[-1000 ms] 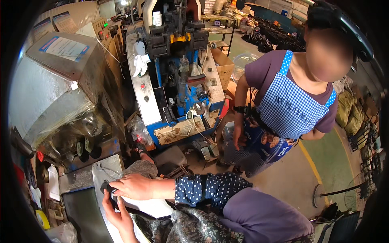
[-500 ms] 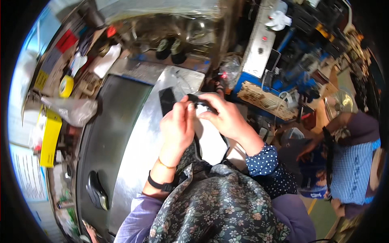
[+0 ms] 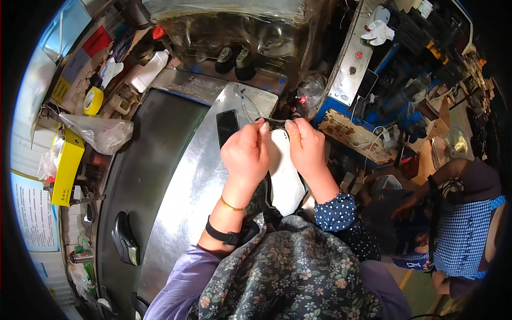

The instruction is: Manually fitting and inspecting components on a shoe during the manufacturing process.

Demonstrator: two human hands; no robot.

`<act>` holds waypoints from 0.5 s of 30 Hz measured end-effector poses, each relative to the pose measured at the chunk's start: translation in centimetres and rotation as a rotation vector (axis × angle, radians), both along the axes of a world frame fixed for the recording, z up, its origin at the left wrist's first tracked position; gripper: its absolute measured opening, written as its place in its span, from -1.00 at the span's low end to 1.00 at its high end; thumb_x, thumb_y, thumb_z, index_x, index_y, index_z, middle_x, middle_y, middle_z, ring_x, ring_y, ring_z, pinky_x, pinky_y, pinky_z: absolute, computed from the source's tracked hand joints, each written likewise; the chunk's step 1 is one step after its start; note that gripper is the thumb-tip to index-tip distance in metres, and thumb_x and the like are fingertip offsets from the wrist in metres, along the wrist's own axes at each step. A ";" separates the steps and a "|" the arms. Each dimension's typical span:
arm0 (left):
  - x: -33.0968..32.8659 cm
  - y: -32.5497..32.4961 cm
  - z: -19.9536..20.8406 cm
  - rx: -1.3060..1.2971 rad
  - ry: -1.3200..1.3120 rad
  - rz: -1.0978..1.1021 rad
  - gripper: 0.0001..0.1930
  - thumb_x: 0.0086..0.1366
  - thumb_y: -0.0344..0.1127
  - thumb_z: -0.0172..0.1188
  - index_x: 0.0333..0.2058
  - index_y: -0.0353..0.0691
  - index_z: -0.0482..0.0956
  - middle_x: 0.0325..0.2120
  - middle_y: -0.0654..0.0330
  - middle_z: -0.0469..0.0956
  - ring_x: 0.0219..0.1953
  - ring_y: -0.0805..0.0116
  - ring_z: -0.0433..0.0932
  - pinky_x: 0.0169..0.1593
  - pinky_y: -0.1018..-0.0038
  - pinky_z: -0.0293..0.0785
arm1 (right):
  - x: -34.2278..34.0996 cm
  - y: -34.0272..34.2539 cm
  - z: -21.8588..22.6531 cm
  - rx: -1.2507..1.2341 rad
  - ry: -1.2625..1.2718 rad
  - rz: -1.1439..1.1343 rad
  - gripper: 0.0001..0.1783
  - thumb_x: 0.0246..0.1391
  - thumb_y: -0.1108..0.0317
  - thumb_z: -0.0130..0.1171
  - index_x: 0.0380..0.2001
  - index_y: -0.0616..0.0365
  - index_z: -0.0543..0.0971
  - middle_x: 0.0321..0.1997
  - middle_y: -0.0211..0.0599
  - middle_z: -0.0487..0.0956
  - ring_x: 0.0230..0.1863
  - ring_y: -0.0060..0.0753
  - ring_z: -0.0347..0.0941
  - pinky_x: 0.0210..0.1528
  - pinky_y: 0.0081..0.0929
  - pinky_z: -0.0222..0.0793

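Observation:
A white sole-shaped piece [image 3: 286, 178] with a black edge, like the underside of a shoe, lies lengthwise at my lap, its far end between my hands. My left hand [image 3: 246, 152] is closed at that far end, thumb pressed to the fingers. Opposite it, my right hand [image 3: 308, 145] is closed too, thumb up. Between the two fists runs a thin dark strip [image 3: 274, 121], which both appear to pinch. My fingers hide most of it. A black phone [image 3: 228, 128] lies on the metal table just beyond my left hand.
Left of the metal table [image 3: 181, 192] runs a dark conveyor belt [image 3: 154, 138] carrying a black shoe [image 3: 126, 240] and further shoes nearer me. Two dark shoes [image 3: 234, 63] stand at the back. A blue machine [image 3: 346, 114] stands right; a person in a checked apron [image 3: 463, 237] is close by.
My hands have drawn apart from close together at the piece's far end, the dark strip now stretched between them. More shoes have come into view at the belt's near end.

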State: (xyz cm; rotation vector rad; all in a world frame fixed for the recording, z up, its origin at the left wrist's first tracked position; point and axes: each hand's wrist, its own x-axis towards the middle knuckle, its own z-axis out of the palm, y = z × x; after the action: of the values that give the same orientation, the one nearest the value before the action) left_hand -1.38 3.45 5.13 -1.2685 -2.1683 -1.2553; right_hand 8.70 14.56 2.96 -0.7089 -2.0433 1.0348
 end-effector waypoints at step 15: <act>-0.8 -0.3 -2.1 -0.052 -0.620 -0.430 -0.20 0.03 -0.37 0.48 0.25 -0.27 0.32 0.38 -0.12 0.15 0.41 0.03 0.17 0.40 0.23 0.13 | -0.2 2.5 1.6 0.355 0.014 0.157 -0.79 0.13 0.24 0.32 -0.36 0.16 0.61 -0.41 -0.18 0.66 -0.38 -0.07 0.62 -0.29 -0.26 0.49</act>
State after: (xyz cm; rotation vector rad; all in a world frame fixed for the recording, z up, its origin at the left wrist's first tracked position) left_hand -2.19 3.11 3.06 -1.5843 -2.4054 -1.9948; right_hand 8.50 17.07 4.56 -0.3612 -2.2196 0.7270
